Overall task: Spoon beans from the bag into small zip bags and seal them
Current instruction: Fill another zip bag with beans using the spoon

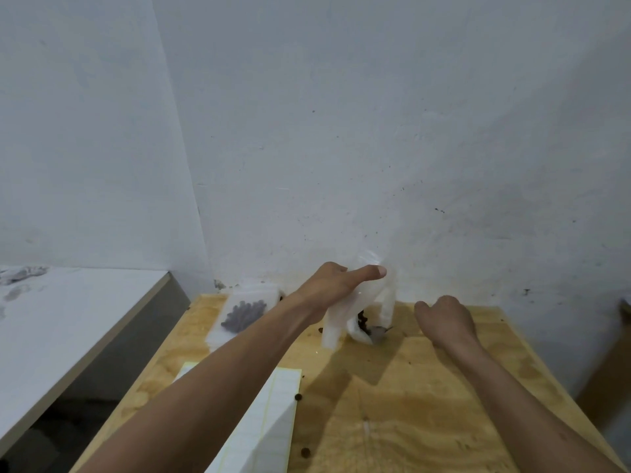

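2 hands work at the table's [426,421] far edge: left hand [336,285] grips the clear bean bag [362,312] upright; right hand [444,319], fingers curled, apparently holds the spoon [380,332] inside.

table [426,404]: bare grainy plywood, matt | bag [362,302]: thin translucent plastic, glossy | wall [341,131]: matt scuffed paint

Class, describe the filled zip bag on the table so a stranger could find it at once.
Start at the wooden table, far left corner by the wall. The flat zip bag there holds dark beans; the bag gripped by the left hand stands upright.
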`<state>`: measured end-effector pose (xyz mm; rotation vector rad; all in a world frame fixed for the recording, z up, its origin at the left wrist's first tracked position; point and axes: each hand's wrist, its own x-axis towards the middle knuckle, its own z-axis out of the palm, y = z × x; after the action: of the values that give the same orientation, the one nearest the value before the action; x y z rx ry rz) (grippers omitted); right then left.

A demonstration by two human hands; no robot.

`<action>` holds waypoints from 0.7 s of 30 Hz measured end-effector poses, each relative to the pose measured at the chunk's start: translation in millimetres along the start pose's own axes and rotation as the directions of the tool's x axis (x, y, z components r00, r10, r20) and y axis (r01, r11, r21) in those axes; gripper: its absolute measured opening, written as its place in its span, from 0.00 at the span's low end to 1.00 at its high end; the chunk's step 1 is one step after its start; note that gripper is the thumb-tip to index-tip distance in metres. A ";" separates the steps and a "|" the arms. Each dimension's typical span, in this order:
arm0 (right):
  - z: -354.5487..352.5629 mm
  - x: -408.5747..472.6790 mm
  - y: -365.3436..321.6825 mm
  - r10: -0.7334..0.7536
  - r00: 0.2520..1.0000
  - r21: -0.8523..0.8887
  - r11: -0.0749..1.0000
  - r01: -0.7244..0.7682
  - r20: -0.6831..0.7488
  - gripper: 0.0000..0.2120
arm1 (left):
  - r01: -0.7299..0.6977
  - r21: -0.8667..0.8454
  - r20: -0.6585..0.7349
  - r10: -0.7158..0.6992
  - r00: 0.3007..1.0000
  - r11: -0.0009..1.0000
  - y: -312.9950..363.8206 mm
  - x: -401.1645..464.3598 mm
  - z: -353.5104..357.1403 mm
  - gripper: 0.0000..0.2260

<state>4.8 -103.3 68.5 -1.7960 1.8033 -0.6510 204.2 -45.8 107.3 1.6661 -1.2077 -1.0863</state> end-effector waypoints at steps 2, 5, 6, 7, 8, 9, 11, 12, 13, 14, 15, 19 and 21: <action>6.3 -0.1 9.1 0.066 0.997 0.065 0.996 -0.068 0.034 0.19 | 0.015 0.031 -0.003 -0.014 1.000 0.999 0.6 3.1 0.9 0.37; 17.5 -2.3 18.6 0.099 0.995 0.144 0.984 -0.101 0.020 0.19 | 0.034 0.031 -0.010 -0.034 0.999 0.999 -7.5 7.0 -3.1 0.33; 20.2 -2.3 19.8 0.092 0.996 0.165 0.982 -0.091 0.006 0.20 | 0.037 0.023 -0.006 -0.037 0.999 0.999 -8.8 5.5 -4.1 0.29; 22.6 -2.0 20.9 0.083 0.997 0.183 0.980 -0.081 -0.002 0.21 | 0.037 0.017 -0.005 -0.037 0.999 0.999 -11.7 6.3 -5.2 0.25; 24.2 -2.4 21.2 0.075 0.997 0.200 0.977 -0.074 0.000 0.21 | 0.035 0.014 -0.005 -0.035 0.999 0.999 -14.1 6.0 -6.3 0.24; 25.9 -2.4 21.5 0.070 0.998 0.220 0.973 -0.070 0.011 0.20 | 0.036 0.015 -0.006 -0.036 0.999 0.999 -16.7 6.3 -7.7 0.24; 27.3 -3.0 20.9 0.064 0.997 0.286 0.955 -0.074 0.044 0.14 | 0.032 0.027 -0.021 -0.032 0.999 0.999 -20.9 4.3 -12.1 0.30; 26.8 -3.3 19.9 0.062 0.996 0.320 0.944 -0.079 0.062 0.13 | 0.033 0.039 -0.041 -0.031 0.999 0.999 -23.2 3.0 -14.6 0.35; 26.0 -3.5 18.5 0.061 0.995 0.346 0.934 -0.085 0.079 0.11 | 0.039 0.063 -0.064 -0.035 0.997 0.997 -27.2 3.3 -17.9 0.40; 24.2 -3.8 16.6 0.058 0.994 0.364 0.927 -0.088 0.093 0.11 | 0.039 0.097 -0.086 -0.030 0.996 0.995 -30.4 1.7 -21.0 0.41; 22.2 -4.0 14.3 0.052 0.994 0.377 0.922 -0.086 0.100 0.11 | 0.034 0.128 -0.101 -0.021 0.995 0.991 -34.1 0.8 -23.7 0.39; 11.9 -2.9 6.4 0.034 0.994 0.413 0.908 -0.074 0.104 0.10 | -0.009 0.223 -0.123 0.038 0.992 0.975 -42.6 -7.6 -32.4 0.30; 6.4 -1.4 4.0 0.026 0.994 0.431 0.900 -0.069 0.105 0.10 | -0.058 0.246 -0.120 0.090 0.989 0.968 -45.0 -11.8 -35.4 0.23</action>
<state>6.0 -101.7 61.0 -1.4511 1.4863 -0.8544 248.3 -19.9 78.9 1.8291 -1.3476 -0.7955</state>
